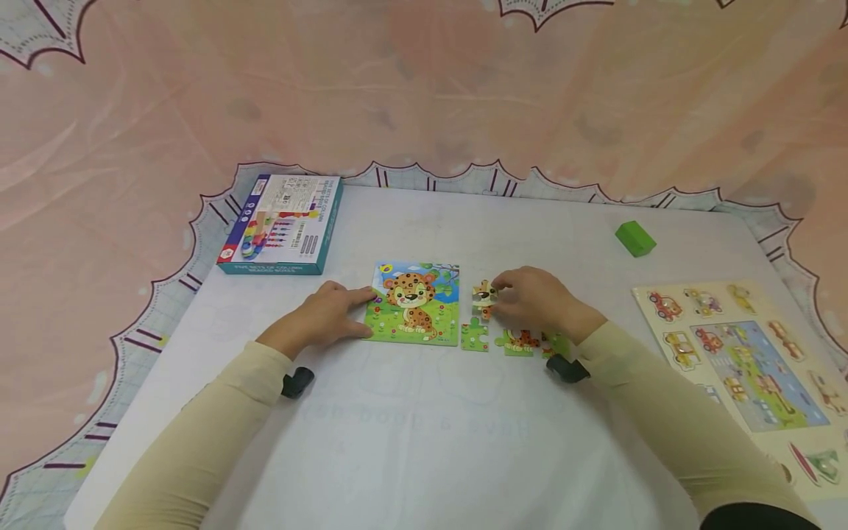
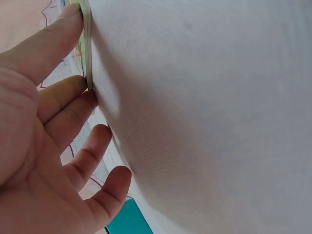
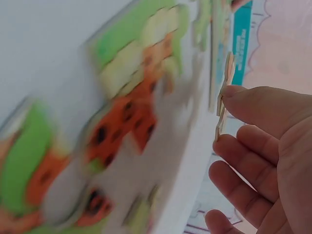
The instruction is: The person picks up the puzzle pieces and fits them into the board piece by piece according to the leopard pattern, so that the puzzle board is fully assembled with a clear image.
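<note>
A leopard picture board (image 1: 414,303) lies flat on the table. My left hand (image 1: 326,315) rests at its left edge, thumb and fingertips touching the edge, the other fingers spread loosely. Just right of the board, my right hand (image 1: 533,298) pinches a jigsaw piece (image 1: 483,294) showing part of a leopard face, between thumb and fingertips. In the right wrist view this jigsaw piece (image 3: 228,73) is seen edge-on, raised off the table. Below that hand lie a green jigsaw piece (image 1: 474,336), orange spotted pieces (image 1: 519,342) and another green piece (image 1: 556,344), partly hidden by the hand and wrist.
A boxed set (image 1: 281,224) lies at the back left of the white table (image 1: 411,442). A green block (image 1: 636,238) sits at the back right. On the right is a cream picture puzzle board (image 1: 676,338) with vehicle and animal shapes. A patterned cloth (image 1: 424,96) rises behind.
</note>
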`<state>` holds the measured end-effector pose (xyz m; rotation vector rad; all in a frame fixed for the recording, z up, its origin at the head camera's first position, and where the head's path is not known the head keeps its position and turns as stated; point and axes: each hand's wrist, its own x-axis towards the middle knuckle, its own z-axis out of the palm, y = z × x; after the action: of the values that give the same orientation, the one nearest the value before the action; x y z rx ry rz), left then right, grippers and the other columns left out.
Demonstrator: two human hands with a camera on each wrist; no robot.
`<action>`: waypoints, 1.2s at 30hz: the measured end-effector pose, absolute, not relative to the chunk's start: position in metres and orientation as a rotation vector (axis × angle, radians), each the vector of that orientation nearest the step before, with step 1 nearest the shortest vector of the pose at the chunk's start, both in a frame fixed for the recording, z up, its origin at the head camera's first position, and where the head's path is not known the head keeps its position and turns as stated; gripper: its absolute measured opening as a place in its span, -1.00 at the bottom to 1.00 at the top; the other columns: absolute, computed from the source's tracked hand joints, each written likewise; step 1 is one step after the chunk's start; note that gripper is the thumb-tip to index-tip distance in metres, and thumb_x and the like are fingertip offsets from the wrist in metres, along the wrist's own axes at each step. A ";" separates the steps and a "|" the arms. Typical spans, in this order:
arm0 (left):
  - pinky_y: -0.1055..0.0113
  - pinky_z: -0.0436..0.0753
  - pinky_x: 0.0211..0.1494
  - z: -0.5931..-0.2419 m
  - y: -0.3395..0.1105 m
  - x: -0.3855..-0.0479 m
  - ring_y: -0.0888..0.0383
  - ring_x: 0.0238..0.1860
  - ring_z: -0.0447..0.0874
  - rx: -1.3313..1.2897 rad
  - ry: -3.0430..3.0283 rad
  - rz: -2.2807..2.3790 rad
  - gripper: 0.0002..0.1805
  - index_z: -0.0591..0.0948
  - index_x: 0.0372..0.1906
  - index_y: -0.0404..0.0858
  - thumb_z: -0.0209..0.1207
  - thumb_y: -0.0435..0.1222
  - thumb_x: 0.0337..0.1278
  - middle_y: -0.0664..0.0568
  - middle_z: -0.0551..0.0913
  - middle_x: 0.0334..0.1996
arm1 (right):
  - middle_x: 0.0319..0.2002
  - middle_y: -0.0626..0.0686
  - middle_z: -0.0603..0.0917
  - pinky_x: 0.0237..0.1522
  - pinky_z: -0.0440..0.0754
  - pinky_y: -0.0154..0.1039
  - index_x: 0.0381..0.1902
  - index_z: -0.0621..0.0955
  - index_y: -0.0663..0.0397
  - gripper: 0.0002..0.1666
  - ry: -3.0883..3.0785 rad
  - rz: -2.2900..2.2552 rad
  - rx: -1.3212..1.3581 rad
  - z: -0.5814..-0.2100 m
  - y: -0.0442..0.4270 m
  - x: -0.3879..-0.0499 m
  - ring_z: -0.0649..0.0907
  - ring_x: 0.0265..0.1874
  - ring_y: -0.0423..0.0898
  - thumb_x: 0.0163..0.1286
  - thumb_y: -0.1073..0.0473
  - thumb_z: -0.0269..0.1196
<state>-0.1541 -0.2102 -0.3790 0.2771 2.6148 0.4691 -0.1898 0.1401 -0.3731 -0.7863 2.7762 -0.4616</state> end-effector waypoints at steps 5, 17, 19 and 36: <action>-0.09 0.44 0.21 -0.380 -0.211 -0.155 -0.17 0.23 0.29 0.279 2.617 0.473 -0.18 0.36 0.50 -0.08 0.40 -0.05 0.16 -0.25 0.44 0.24 | 0.06 0.13 0.69 0.14 0.52 0.04 0.10 0.66 0.19 -0.56 2.780 -0.464 -0.854 -0.371 0.128 -0.191 0.61 0.06 0.11 0.37 0.05 0.30; -0.09 0.45 0.21 -0.379 -0.210 -0.154 -0.17 0.23 0.29 0.273 2.615 0.474 -0.17 0.36 0.50 -0.07 0.41 -0.05 0.14 -0.24 0.44 0.23 | 0.08 0.11 0.68 0.17 0.51 0.02 0.13 0.65 0.17 -0.56 2.762 -0.436 -0.923 -0.367 0.102 -0.190 0.60 0.09 0.09 0.40 0.05 0.30; -0.09 0.45 0.21 -0.379 -0.210 -0.153 -0.17 0.23 0.29 0.274 2.618 0.476 -0.17 0.36 0.50 -0.08 0.41 -0.05 0.14 -0.24 0.44 0.23 | 0.09 0.11 0.68 0.18 0.50 0.01 0.14 0.65 0.16 -0.55 2.762 -0.427 -0.932 -0.367 0.097 -0.189 0.60 0.11 0.09 0.40 0.03 0.31; -0.09 0.42 0.24 -0.380 -0.211 -0.155 -0.16 0.25 0.26 0.262 2.609 0.497 -0.17 0.35 0.51 -0.06 0.40 -0.06 0.15 -0.24 0.43 0.25 | 0.06 0.09 0.69 0.20 0.47 0.02 0.15 0.65 0.12 -0.51 2.770 -0.424 -0.984 -0.370 0.065 -0.191 0.60 0.12 0.09 0.38 -0.03 0.33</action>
<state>-0.1548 -0.2110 -0.3798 0.2624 2.6087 0.4969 -0.1915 0.0654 -0.3700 -0.9839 2.7698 -0.4235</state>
